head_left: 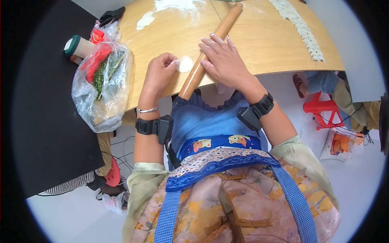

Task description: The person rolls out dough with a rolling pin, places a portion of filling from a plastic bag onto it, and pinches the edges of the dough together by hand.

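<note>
A thin round dough wrapper [186,64] lies on the wooden table near its front edge. My left hand [159,69] is closed in a pinch at the wrapper's left edge. Just right of the wrapper, a long wooden rolling pin [192,82] lies at a slant, its near end sticking out past the table edge. My right hand [225,60] rests flat on the middle of the pin, palm down, with fingers stretched out across it. Flour whitens the fingers of both hands.
Flat dough wrappers [145,20] lie at the back left, beside scattered flour [178,5]. A row of dumplings [302,32] runs along the right. On the left are a plastic bag [117,97] with greens and a lidded cup [83,47]. Another person's leg [322,82] shows near a red stool [322,107].
</note>
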The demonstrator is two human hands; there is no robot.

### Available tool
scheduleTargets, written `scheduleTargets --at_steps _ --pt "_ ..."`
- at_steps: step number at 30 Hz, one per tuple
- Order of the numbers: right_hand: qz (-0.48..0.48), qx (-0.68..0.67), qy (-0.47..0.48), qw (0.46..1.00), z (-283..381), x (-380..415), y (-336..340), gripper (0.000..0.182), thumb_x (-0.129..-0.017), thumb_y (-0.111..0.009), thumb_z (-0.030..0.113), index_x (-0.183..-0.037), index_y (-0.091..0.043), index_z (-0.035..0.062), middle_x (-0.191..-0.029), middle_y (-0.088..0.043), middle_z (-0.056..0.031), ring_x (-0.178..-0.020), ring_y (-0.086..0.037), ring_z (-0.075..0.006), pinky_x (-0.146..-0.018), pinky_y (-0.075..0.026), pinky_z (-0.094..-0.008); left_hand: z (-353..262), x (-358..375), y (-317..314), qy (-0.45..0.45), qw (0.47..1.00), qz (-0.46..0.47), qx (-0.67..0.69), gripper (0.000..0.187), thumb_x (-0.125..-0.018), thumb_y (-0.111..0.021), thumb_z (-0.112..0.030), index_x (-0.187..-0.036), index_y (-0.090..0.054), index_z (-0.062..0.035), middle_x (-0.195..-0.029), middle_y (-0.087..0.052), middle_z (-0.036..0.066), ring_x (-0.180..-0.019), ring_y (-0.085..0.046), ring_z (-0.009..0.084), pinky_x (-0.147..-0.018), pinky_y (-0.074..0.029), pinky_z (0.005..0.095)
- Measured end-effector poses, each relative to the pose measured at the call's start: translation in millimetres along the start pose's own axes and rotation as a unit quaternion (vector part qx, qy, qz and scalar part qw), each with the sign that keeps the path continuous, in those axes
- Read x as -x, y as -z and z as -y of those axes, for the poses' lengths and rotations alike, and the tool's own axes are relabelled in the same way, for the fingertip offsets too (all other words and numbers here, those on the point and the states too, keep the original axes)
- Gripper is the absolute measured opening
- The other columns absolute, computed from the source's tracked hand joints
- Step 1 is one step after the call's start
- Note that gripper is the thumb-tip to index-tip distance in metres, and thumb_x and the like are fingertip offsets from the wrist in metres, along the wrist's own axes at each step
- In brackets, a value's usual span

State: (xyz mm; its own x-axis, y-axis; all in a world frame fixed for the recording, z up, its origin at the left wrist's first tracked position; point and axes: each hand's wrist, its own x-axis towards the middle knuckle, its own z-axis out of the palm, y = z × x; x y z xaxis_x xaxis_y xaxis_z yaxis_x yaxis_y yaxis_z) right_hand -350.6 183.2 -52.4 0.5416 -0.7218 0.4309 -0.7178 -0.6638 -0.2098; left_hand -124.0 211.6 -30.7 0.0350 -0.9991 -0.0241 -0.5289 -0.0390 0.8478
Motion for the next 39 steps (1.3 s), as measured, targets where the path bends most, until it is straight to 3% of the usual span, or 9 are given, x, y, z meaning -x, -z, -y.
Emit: scheduleTargets --at_steps 9,11,15,17,24,30,32,34,39 --pt "-0.013 0.020 -0.002 1.000 0 6 2 0.055 -0.103 -0.037 0.042 -0.141 -0.049 0.0055 -0.149 -0.045 -0.0112 -0.146 -0.030 -0.0279 -0.119 -0.020 -0.0549 -10 -6 -10 -0.015 0.999 -0.041 0.006 0.018 -0.088 -0.068 -0.013 -0.096 -0.066 0.0028 -0.078 -0.062 0.000 -0.072 -0.057 0.0073 -0.063 -0.047 0.0229" --pt "-0.019 0.017 0.002 1.000 0 6 1 0.054 -0.103 -0.037 0.042 -0.141 -0.050 0.0055 -0.148 -0.046 -0.0114 -0.145 -0.030 -0.0282 -0.119 -0.020 -0.0554 -18 -9 -11 -0.006 0.995 -0.025 -0.096 0.017 -0.087 -0.069 -0.011 -0.095 -0.066 0.0030 -0.076 -0.063 0.000 -0.070 -0.058 0.0077 -0.062 -0.047 0.0232" --pt "-0.012 0.006 -0.006 1.000 -1 5 3 0.054 -0.103 -0.037 0.041 -0.140 -0.050 0.0054 -0.148 -0.046 -0.0116 -0.145 -0.031 -0.0282 -0.119 -0.020 -0.0559 -6 -19 -12 -0.008 0.996 -0.003 -0.089 0.014 -0.087 -0.069 -0.010 -0.093 -0.067 0.0027 -0.075 -0.063 0.000 -0.067 -0.057 0.0077 -0.061 -0.047 0.0225" --pt "-0.007 0.012 -0.002 1.000 -1 5 4 0.054 -0.103 -0.037 0.042 -0.140 -0.050 0.0055 -0.148 -0.046 -0.0117 -0.145 -0.030 -0.0281 -0.119 -0.019 -0.0560 -5 -16 -10 0.039 0.999 -0.024 0.027 0.012 -0.087 -0.068 -0.009 -0.091 -0.067 0.0023 -0.075 -0.064 0.001 -0.066 -0.057 0.0071 -0.060 -0.046 0.0215" --pt "0.000 0.006 0.002 1.000 6 -16 -7 0.053 -0.102 -0.039 0.042 -0.137 -0.053 0.0049 -0.144 -0.050 -0.0127 -0.145 -0.032 -0.0286 -0.119 -0.018 -0.0572 3 -3 -13 -0.013 0.995 -0.097 0.000 0.016 -0.083 -0.071 -0.011 -0.086 -0.069 0.0046 -0.072 -0.067 0.007 -0.067 -0.061 0.0121 -0.064 -0.050 0.0267" --pt "0.021 0.007 0.008 1.000 21 -53 -11 0.047 -0.099 -0.044 0.040 -0.118 -0.063 0.0018 -0.131 -0.058 -0.0187 -0.137 -0.042 -0.0331 -0.115 -0.020 -0.0622 4 0 -7 -0.020 0.997 -0.077 0.001 0.016 -0.084 -0.070 -0.011 -0.086 -0.069 0.0044 -0.074 -0.068 0.008 -0.067 -0.061 0.0118 -0.065 -0.051 0.0273" --pt "0.087 -0.002 0.003 0.996 26 -58 -4 0.044 -0.097 -0.047 0.038 -0.112 -0.065 0.0009 -0.126 -0.059 -0.0227 -0.136 -0.043 -0.0368 -0.114 -0.020 -0.0633 17 -5 -7 -0.042 0.996 -0.075 -0.012 0.012 -0.090 -0.067 -0.010 -0.092 -0.067 0.0026 -0.078 -0.064 0.001 -0.066 -0.056 0.0067 -0.059 -0.046 0.0218" --pt "-0.010 -0.017 0.000 1.000 25 -48 -16 0.045 -0.094 -0.051 0.039 -0.112 -0.064 0.0000 -0.130 -0.056 -0.0253 -0.137 -0.039 -0.0412 -0.114 -0.020 -0.0639 8 0 -6 -0.005 0.997 -0.069 0.043 0.011 -0.091 -0.067 -0.009 -0.089 -0.065 0.0013 -0.077 -0.063 0.000 -0.065 -0.055 0.0058 -0.057 -0.046 0.0219" --pt "-0.061 -0.021 -0.084 0.994 21 -18 -1 0.051 -0.084 -0.060 0.039 -0.115 -0.061 -0.0015 -0.139 -0.047 -0.0298 -0.140 -0.030 -0.0492 -0.112 -0.021 -0.0656 20 -2 -12 -0.033 0.993 -0.075 0.087 0.007 -0.092 -0.065 -0.007 -0.088 -0.062 -0.0026 -0.073 -0.058 -0.003 -0.060 -0.051 0.0032 -0.052 -0.040 0.0196"
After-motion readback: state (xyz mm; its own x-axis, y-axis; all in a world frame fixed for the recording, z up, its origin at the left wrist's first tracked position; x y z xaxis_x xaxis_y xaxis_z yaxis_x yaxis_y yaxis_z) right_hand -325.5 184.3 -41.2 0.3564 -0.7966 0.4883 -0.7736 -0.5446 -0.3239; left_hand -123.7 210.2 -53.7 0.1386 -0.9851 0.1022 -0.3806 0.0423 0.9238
